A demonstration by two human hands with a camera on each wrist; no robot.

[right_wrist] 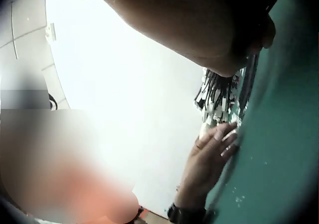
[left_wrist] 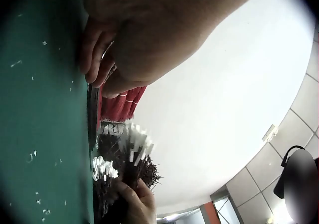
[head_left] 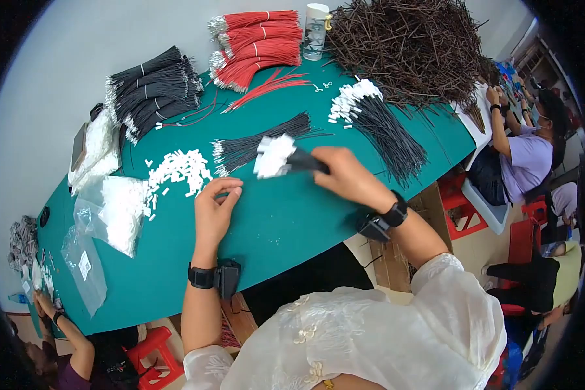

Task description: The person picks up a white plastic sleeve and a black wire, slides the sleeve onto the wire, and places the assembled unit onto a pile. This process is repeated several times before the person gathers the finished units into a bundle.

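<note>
My right hand (head_left: 351, 175) grips a bundle of black wires whose white connector ends (head_left: 275, 156) point left, held over the table, blurred in the head view. The left wrist view shows the same bundle's white ends (left_wrist: 137, 143) fanned out above the right hand (left_wrist: 137, 201). My left hand (head_left: 214, 211) has its fingers loosely bent and holds nothing, just left of those ends. Behind the bundle lies a pile of black wires (head_left: 260, 140); loose white connectors (head_left: 179, 170) are heaped beyond the left hand.
Black wires with white connectors (head_left: 387, 133) lie at the right, near a brown heap (head_left: 409, 49). Red bundles (head_left: 260, 49), a bottle (head_left: 314, 36) and black bundles (head_left: 153, 91) stand along the back. Plastic bags (head_left: 120, 211) lie left. People sit at both sides.
</note>
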